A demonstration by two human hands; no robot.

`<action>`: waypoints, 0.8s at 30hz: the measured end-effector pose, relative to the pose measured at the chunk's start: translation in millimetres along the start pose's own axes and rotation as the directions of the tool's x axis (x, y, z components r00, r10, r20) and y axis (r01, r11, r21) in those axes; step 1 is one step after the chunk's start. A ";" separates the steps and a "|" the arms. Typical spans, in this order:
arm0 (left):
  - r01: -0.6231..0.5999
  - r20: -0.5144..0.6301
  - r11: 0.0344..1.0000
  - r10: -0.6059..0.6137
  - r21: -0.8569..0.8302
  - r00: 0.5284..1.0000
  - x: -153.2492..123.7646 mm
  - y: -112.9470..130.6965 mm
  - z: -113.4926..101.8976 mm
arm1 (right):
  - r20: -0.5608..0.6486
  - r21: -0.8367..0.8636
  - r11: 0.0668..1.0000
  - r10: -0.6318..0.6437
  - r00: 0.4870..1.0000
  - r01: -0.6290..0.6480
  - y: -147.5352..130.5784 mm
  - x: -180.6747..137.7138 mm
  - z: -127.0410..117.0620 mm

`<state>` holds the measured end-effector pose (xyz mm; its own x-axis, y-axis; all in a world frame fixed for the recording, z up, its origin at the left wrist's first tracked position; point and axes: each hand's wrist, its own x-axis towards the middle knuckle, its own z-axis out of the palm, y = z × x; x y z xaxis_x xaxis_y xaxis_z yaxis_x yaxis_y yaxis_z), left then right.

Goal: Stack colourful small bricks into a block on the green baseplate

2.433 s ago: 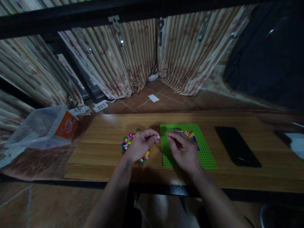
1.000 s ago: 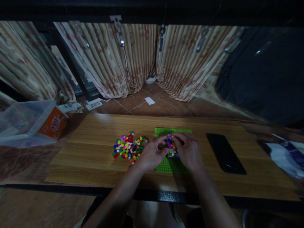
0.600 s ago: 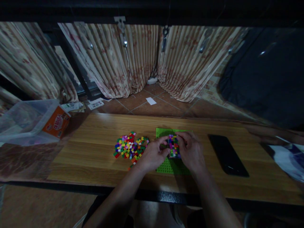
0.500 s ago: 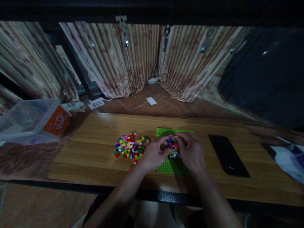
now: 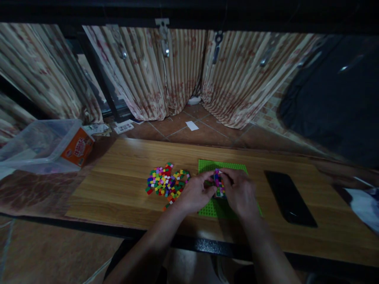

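Observation:
Between my two hands sits a block of small coloured toy bricks (image 5: pixel 219 188), over the green studded baseplate (image 5: pixel 211 211). The thumb and fingers of my left hand (image 5: pixel 196 193) close on its left side. My right hand (image 5: pixel 242 193) grips it from the right, its fingers curled over the far corner and hiding much of that side. Whether the block is fixed to the baseplate or only resting there, I cannot tell. Left of my left hand lies a loose pile of small coloured bricks (image 5: pixel 162 182) on the wooden table.
A flat black slab like a tablet (image 5: pixel 290 199) lies to the right on the wooden table (image 5: pixel 109 189). On the floor at left stands a clear plastic bin (image 5: pixel 44 157) with an orange label. Striped curtains (image 5: pixel 142 75) hang beyond the table, and a white paper (image 5: pixel 192 125) lies on the tiles.
The view has shifted slightly, so everything sits a little further right. My right fingers have moved over more of the block's top; both hands keep hold of it.

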<state>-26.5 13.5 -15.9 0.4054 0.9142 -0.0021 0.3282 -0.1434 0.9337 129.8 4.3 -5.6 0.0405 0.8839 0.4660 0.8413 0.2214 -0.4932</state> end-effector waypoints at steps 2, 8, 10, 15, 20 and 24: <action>-0.006 0.001 1.000 0.006 0.024 1.000 -0.2 0.4 -0.5 | -0.009 -0.031 0.999 0.018 1.000 -0.018 -0.5 -0.5 1.6; -0.034 0.000 0.998 0.034 0.044 0.999 -1.1 2.5 -0.7 | -0.032 -0.038 0.998 0.050 0.998 -0.051 -2.0 -2.6 5.7; -0.037 -0.010 0.998 0.038 0.049 0.999 -1.2 2.6 -0.4 | -0.031 -0.019 0.998 0.058 0.998 -0.059 -1.8 -2.7 6.0; -0.017 0.007 0.998 0.016 0.065 1.000 -1.5 2.7 -0.7 | -0.025 0.132 0.982 0.141 0.990 -0.136 2.3 -2.6 3.0; -0.008 0.004 0.997 0.007 0.077 1.000 -1.4 3.1 -0.9 | -0.079 0.168 0.962 0.229 0.970 -0.214 3.0 -2.6 -1.3; -0.011 -0.005 0.998 0.011 0.069 1.000 -1.2 3.0 -0.6 | -0.095 0.072 0.981 0.185 0.978 -0.178 0.1 -0.3 -0.9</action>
<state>-26.5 12.2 -12.9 0.4050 0.9143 0.0099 0.3821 -0.1790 0.9066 130.4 3.7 -5.2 0.2462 0.8663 0.4345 0.7795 0.0894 -0.6200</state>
